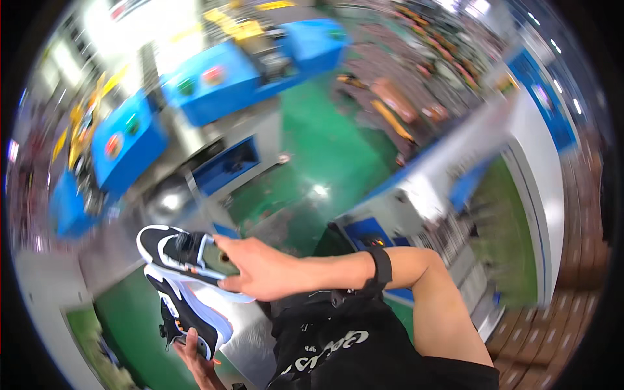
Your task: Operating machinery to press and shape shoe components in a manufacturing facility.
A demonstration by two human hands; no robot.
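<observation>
Two black and white sneakers are in my hands at the lower left, close against each other. My right hand [255,266] grips the upper sneaker [174,250] at its heel collar, thumb and fingers on either side of the opening. The toe of that sneaker points left. Below it, my left hand [190,348] is closed round the heel end of the other sneaker [185,312], which lies tilted with its pale thick sole toward the right. Part of the left hand's fingers is hidden behind this shoe.
A machine with blue control boxes [211,81], carrying red and green buttons, stands at the upper left. On the right is a white and blue machine [530,188]. Green floor [325,143] runs between them. Brown cartons [546,338] are stacked at the lower right.
</observation>
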